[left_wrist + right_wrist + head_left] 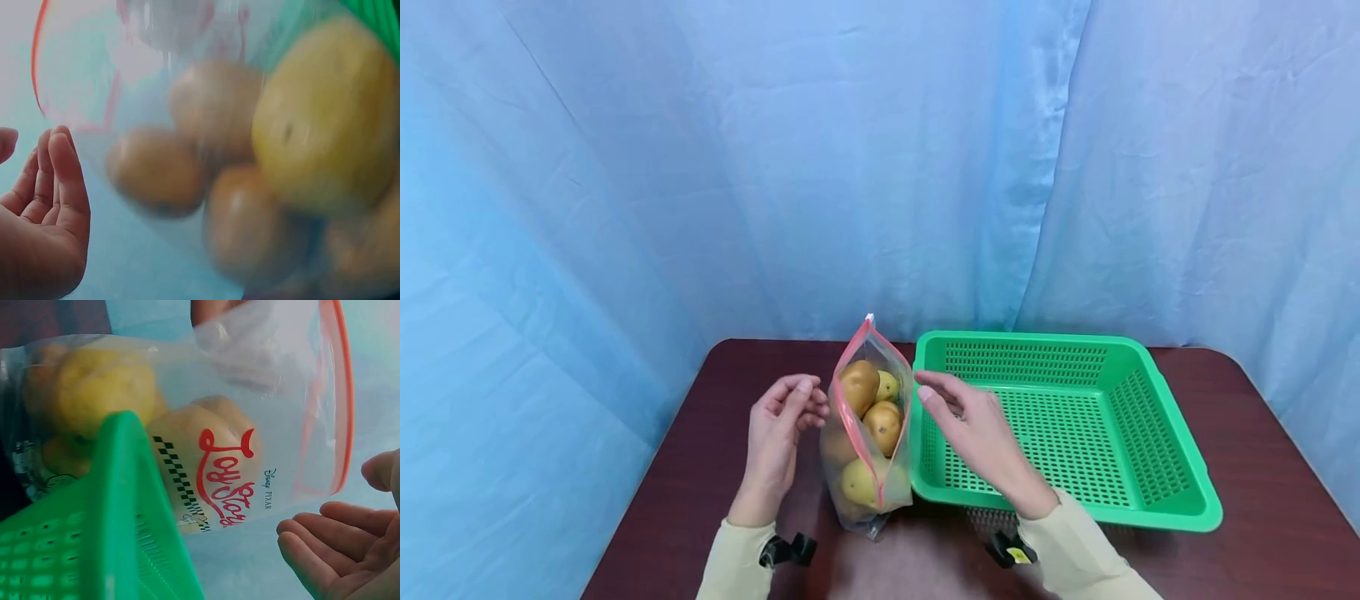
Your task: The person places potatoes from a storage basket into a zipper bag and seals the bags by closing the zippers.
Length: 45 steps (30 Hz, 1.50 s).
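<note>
A clear zip bag (831, 450) with a pink-red zip rim stands with its mouth spread wide. Inside it are several round yellow and orange-brown fruits (883, 425); their exact kind is unclear. "Toy Story" is printed on the bag's side (228, 478) in the right wrist view. On the left of the bag my left hand (782, 425) is raised, fingers bent loosely, thumb apart from them, holding nothing. My right hand (981, 425) hovers opposite, between bag and basket, with relaxed fingers near the zip rim and nothing gripped. Contact with the rim cannot be told.
A green perforated plastic basket (1183, 450) sits right beside the bag, its left rim close to it. Both are on a dark reddish-brown table (700, 475). Pale blue curtains (850, 167) hang behind and to the sides of the table.
</note>
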Available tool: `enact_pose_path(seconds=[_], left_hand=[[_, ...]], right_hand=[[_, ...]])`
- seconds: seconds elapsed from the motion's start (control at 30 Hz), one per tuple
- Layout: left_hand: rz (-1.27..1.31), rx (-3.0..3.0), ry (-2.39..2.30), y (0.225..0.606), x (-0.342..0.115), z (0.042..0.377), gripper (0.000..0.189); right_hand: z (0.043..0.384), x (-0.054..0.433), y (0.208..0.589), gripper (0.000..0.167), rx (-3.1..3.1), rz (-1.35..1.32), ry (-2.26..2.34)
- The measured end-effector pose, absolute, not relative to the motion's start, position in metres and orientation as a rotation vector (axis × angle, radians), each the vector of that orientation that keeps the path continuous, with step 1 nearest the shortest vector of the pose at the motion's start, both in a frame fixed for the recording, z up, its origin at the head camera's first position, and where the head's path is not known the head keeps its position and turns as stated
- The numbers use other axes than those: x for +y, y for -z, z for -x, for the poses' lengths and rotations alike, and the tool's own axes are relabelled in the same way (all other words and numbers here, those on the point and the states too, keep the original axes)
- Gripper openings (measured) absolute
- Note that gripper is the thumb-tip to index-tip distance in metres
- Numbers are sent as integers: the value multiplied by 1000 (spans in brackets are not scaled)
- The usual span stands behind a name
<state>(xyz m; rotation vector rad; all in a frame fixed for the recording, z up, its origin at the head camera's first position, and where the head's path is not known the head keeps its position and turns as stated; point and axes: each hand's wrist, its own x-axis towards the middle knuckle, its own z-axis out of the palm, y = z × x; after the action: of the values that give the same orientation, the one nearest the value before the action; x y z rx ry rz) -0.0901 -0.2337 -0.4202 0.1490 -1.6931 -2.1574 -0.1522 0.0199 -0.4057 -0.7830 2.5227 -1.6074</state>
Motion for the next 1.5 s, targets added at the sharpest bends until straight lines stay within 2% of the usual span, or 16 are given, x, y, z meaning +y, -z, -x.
enact_pose_path(seconds=[0.23, 0.6, 0.8, 1.1, 1.33, 1.5], left_hand=[[-144, -1847, 1977, 421, -250, 130, 25], [138, -2059, 2051, 420, -259, 181, 36], [205, -2182, 2141, 422, -260, 195, 39], [393, -2242, 2350, 419, -256, 211, 44], [258, -2150, 2403, 420, -256, 211, 42], [130, -1995, 2469, 420, -258, 209, 37]], right_hand=[[130, 31, 413, 41, 2694, 947, 1510], [109, 40, 434, 40, 2807, 1228, 1516], [103, 42, 444, 49, 2825, 1435, 1532], [96, 33, 449, 75, 2802, 1494, 1446], [94, 22, 447, 74, 2802, 1528, 1462], [95, 16, 445, 58, 2830, 1586, 1513]])
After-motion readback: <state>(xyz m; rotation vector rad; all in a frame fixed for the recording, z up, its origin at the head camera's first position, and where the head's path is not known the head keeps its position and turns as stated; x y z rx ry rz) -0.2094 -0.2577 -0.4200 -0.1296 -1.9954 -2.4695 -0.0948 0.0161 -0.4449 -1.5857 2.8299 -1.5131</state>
